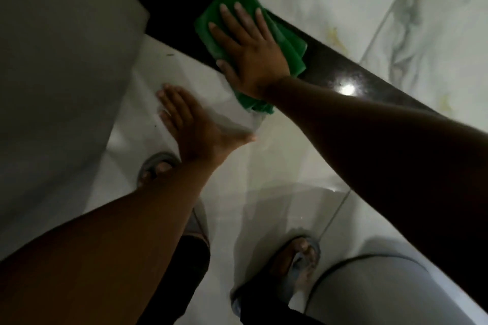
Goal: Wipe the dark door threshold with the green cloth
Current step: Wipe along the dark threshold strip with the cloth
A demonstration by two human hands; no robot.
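Observation:
A folded green cloth [232,5] lies on the dark door threshold [343,71], a glossy black strip that runs diagonally from the upper left to the right. My right hand [248,47] lies flat on the cloth with its fingers spread, pressing it onto the strip; part of the cloth hangs over the near edge onto the white tile. My left hand [190,126] rests flat on the white floor tile [277,161] just before the threshold, fingers apart, holding nothing.
A pale door or wall panel [60,60] fills the left side. Marbled tiles [396,8] lie beyond the threshold. My feet in sandals [301,256] stand on the white tile below, and a light rounded object [369,295] sits at the lower right.

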